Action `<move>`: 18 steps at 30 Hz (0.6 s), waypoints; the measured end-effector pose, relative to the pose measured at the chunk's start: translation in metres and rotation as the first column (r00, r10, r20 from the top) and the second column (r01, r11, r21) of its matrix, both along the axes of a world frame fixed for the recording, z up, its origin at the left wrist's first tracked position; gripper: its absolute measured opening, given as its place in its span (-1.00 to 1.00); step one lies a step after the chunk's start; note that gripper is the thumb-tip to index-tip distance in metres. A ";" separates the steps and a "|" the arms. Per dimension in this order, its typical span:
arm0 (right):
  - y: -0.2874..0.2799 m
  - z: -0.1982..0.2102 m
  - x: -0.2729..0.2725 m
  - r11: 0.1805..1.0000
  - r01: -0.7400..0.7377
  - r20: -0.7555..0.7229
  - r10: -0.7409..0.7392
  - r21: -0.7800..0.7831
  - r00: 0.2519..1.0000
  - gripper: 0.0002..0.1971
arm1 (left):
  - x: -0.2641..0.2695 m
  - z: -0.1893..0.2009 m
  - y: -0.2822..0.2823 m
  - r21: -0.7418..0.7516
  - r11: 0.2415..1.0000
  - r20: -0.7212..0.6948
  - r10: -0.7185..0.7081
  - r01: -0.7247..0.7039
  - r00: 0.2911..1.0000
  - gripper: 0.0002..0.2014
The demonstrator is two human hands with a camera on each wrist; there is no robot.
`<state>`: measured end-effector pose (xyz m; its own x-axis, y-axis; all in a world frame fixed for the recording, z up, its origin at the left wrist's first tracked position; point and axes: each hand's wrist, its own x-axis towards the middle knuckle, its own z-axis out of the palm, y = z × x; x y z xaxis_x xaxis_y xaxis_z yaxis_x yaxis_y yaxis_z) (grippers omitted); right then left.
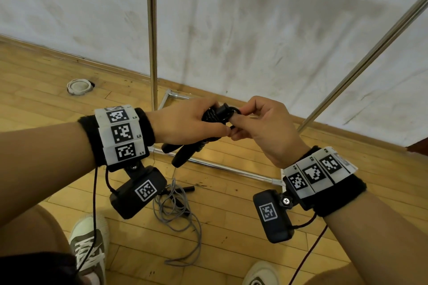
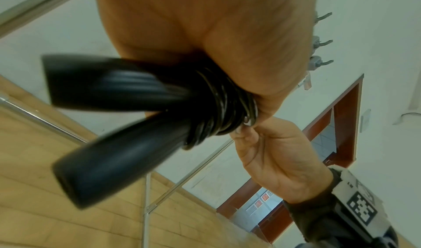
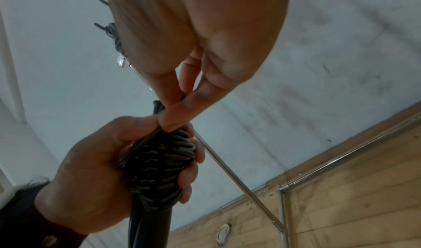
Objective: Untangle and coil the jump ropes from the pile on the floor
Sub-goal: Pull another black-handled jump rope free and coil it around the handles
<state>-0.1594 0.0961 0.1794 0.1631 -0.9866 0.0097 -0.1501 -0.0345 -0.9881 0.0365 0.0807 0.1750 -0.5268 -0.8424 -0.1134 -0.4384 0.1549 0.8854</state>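
Now the black rope (image 1: 214, 115) sits wound tight round its two handles (image 1: 183, 154), clamped in the left hand (image 1: 185, 122), handles jutting below the fist. Above the fist, the right hand (image 1: 259, 122) pinches the last loop (image 1: 232, 111); I judge it should be tucked snugly under a wrap while the left keeps squeezing. A grey rope (image 1: 178, 217) lies uncoiled on the floor (image 1: 231, 227) beneath.

A wooden plank floor (image 1: 231, 227) is carrying everything here, running up to a pale scuffed wall. A tangled grey jump rope (image 1: 178, 220) is lying loose on the boards, its black handle (image 1: 185, 190) sticking out to one side. A metal rack base (image 1: 220, 166) is resting on the floor nearby. A white round cap (image 1: 78, 86) is sitting near the wall. Two sneakers (image 1: 89, 245) are standing on the boards.
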 end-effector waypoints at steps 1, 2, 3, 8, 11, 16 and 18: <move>0.000 0.001 -0.001 0.999 -0.031 0.048 0.030 0.028 0.998 -0.89 | 0.000 0.000 -0.001 0.025 1.000 -0.031 0.013 -0.012 0.999 -0.66; 0.001 0.001 -0.003 0.996 -0.069 0.095 0.064 0.050 0.993 -0.87 | 0.001 0.001 -0.001 0.053 0.998 -0.060 0.026 -0.022 0.998 -0.69; 0.001 0.001 -0.004 0.992 -0.106 0.127 0.097 0.063 0.987 -0.83 | 0.001 0.001 -0.001 0.078 0.997 -0.080 0.033 -0.027 0.996 -0.73; 0.002 0.002 -0.007 0.990 -0.134 0.142 0.125 0.054 0.982 -0.81 | -0.001 0.001 0.002 0.150 0.989 -0.122 0.023 -0.004 0.992 -0.62; 0.002 0.003 -0.008 0.991 -0.127 0.176 0.116 0.051 0.978 -0.77 | -0.001 0.002 0.002 0.169 0.985 -0.137 0.011 0.013 0.990 -0.67; 0.004 0.000 -0.005 0.998 -0.064 0.098 0.065 -0.011 0.993 -0.83 | -0.002 0.001 0.006 0.020 1.000 -0.013 -0.009 0.010 1.000 -0.60; 0.003 -0.001 -0.002 0.999 -0.018 0.044 0.019 -0.039 0.999 -0.84 | -0.003 -0.001 0.007 -0.027 1.000 0.014 0.005 -0.005 1.000 -0.60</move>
<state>-0.1616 0.0986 0.1786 0.1798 -0.9821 0.0553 -0.1054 -0.0751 -0.9916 0.0334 0.0874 0.1741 -0.5210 -0.8479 -0.0978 -0.4513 0.1764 0.8748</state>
